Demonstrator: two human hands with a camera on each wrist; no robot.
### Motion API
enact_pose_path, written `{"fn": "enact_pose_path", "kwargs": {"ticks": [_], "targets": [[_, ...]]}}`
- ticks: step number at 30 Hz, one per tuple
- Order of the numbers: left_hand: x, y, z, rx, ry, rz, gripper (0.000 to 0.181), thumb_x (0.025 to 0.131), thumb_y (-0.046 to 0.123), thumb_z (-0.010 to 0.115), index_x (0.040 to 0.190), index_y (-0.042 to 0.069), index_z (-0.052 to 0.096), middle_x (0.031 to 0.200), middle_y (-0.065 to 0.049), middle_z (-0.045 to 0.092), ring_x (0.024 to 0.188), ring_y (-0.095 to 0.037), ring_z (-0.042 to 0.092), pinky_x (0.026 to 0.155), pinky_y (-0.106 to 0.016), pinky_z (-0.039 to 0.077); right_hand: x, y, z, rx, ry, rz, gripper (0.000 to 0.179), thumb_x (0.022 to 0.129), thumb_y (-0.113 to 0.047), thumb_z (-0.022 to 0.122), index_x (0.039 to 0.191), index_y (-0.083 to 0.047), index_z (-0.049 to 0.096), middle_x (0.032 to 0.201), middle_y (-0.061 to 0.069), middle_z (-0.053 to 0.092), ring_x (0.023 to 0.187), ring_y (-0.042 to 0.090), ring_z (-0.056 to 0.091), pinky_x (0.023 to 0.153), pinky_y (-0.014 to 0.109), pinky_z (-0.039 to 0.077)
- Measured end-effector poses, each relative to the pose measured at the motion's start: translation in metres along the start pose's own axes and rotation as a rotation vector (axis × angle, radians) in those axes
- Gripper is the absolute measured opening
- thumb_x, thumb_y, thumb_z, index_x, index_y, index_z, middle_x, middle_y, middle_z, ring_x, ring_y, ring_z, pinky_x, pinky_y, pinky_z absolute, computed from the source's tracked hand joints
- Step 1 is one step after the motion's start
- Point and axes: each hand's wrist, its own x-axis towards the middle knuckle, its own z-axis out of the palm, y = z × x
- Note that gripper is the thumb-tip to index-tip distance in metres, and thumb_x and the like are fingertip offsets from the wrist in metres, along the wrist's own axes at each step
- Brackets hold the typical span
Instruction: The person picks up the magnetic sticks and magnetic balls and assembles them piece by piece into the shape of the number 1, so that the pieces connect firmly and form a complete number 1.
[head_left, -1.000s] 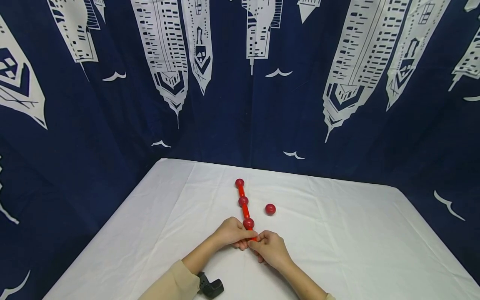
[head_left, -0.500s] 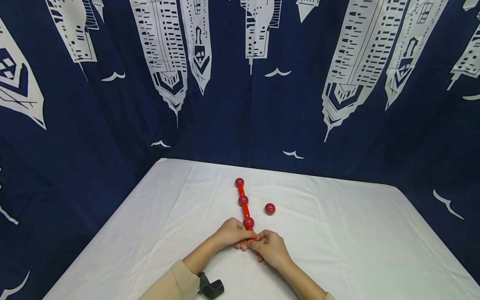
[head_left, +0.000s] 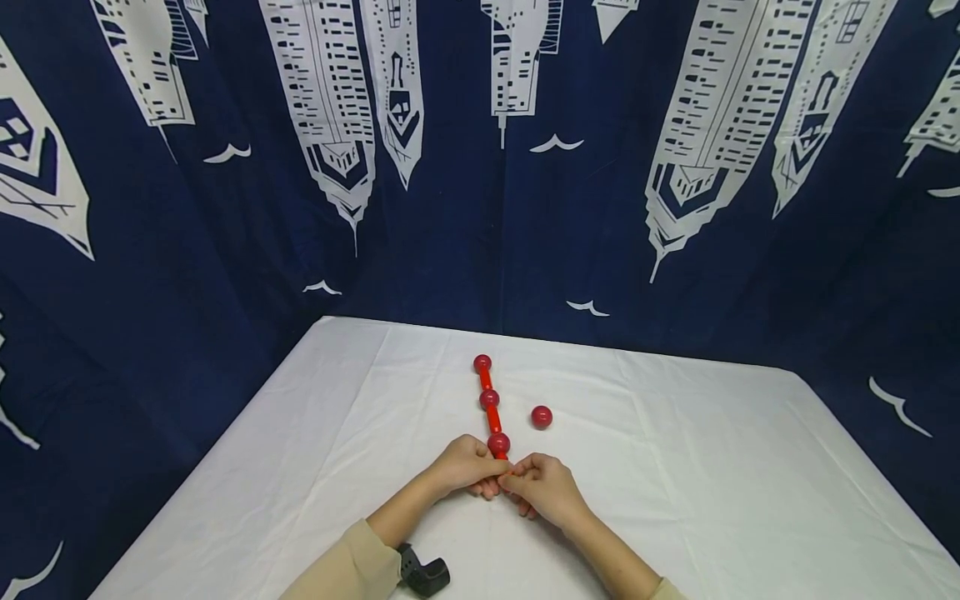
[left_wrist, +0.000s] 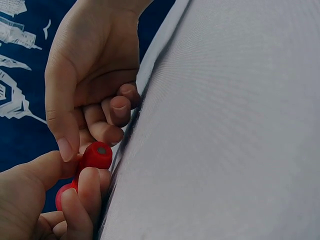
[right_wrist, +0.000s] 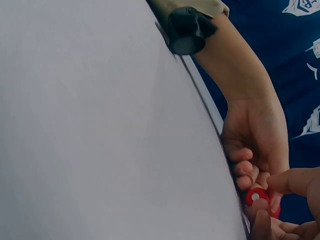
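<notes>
A line of three red balls joined by short red rods lies on the white cloth in the head view, with its middle ball (head_left: 489,399) between the far ball (head_left: 482,363) and the near ball (head_left: 498,443). My left hand (head_left: 465,465) pinches the nearest red rod (left_wrist: 97,156) just below the near ball. Thumb and forefinger of my right hand (head_left: 547,493) meet at the same rod's near end, partly covering it. In the left wrist view that end shows a small grey dot. A loose red ball (head_left: 542,417) sits right of the line.
White cloth covers the table (head_left: 712,467). Behind it hangs a dark blue curtain (head_left: 465,250) printed with white buildings and birds. A black wrist device (head_left: 424,575) is strapped at my left sleeve (head_left: 348,562).
My right hand has shifted slightly away from me, and its fingers cover more of the rod. The line of balls has moved very slightly; my left hand keeps its pinch.
</notes>
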Motion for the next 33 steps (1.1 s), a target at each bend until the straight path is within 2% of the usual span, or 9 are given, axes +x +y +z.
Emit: {"fn": "enact_pose_path", "kwargs": {"ticks": [7, 12, 17, 22, 25, 28, 33], "targets": [[-0.001, 0.0, 0.0, -0.017, -0.012, -0.012, 0.031, 0.087, 0.016, 0.073, 0.062, 0.0, 0.064, 0.049, -0.002, 0.058, 0.041, -0.005, 0.055, 0.041, -0.011, 0.041, 0.005, -0.003, -0.011, -0.021, -0.007, -0.038, 0.026, 0.084, -0.015, 0.074, 0.094, 0.004, 0.061, 0.062, 0.003, 0.058, 0.051, 0.012, 0.055, 0.048, 0.025, 0.05], [0.0, 0.001, 0.001, -0.011, -0.006, -0.021, 0.031, 0.085, 0.018, 0.075, 0.062, 0.0, 0.065, 0.049, -0.002, 0.058, 0.041, -0.005, 0.056, 0.041, -0.011, 0.041, 0.01, -0.004, -0.019, -0.044, 0.021, -0.034, 0.023, 0.084, -0.012, 0.073, 0.096, 0.004, 0.061, 0.063, 0.005, 0.058, 0.053, 0.015, 0.056, 0.051, 0.028, 0.052], [-0.001, 0.002, 0.001, -0.001, 0.006, -0.022, 0.03, 0.084, 0.017, 0.075, 0.062, 0.0, 0.065, 0.049, -0.002, 0.059, 0.041, -0.005, 0.055, 0.04, -0.011, 0.04, 0.018, -0.008, -0.027, -0.109, 0.083, -0.035, 0.02, 0.085, -0.01, 0.073, 0.096, 0.002, 0.062, 0.066, 0.006, 0.06, 0.055, 0.017, 0.056, 0.053, 0.028, 0.049], [-0.001, 0.002, 0.001, 0.008, 0.003, -0.025, 0.03, 0.084, 0.019, 0.076, 0.063, 0.001, 0.066, 0.05, -0.002, 0.06, 0.041, -0.005, 0.055, 0.04, -0.011, 0.04, 0.026, -0.01, -0.036, -0.159, 0.2, -0.109, 0.021, 0.083, -0.008, 0.075, 0.097, 0.002, 0.064, 0.072, 0.003, 0.061, 0.061, 0.015, 0.054, 0.053, 0.023, 0.046], [-0.001, 0.001, 0.001, 0.012, 0.002, -0.031, 0.029, 0.085, 0.019, 0.076, 0.064, 0.001, 0.066, 0.051, -0.002, 0.06, 0.041, -0.005, 0.056, 0.04, -0.011, 0.04, 0.032, -0.007, -0.04, -0.198, 0.284, -0.168, 0.023, 0.083, -0.008, 0.076, 0.1, 0.002, 0.065, 0.08, 0.004, 0.062, 0.072, 0.017, 0.056, 0.061, 0.023, 0.047], [0.0, 0.001, 0.001, 0.014, 0.004, -0.033, 0.029, 0.085, 0.02, 0.076, 0.064, 0.002, 0.066, 0.051, -0.003, 0.061, 0.041, -0.006, 0.056, 0.04, -0.01, 0.04, 0.039, -0.001, -0.042, -0.232, 0.352, -0.204, 0.027, 0.082, -0.01, 0.078, 0.104, 0.0, 0.066, 0.091, 0.007, 0.064, 0.087, 0.022, 0.058, 0.075, 0.031, 0.048], [0.001, -0.001, 0.001, 0.015, 0.005, -0.032, 0.03, 0.085, 0.02, 0.076, 0.063, 0.002, 0.065, 0.051, -0.002, 0.06, 0.041, -0.006, 0.056, 0.04, -0.01, 0.039, 0.051, 0.01, -0.04, -0.251, 0.397, -0.217, 0.039, 0.081, -0.013, 0.078, 0.114, 0.003, 0.063, 0.109, 0.016, 0.061, 0.105, 0.031, 0.055, 0.09, 0.045, 0.046]]}}
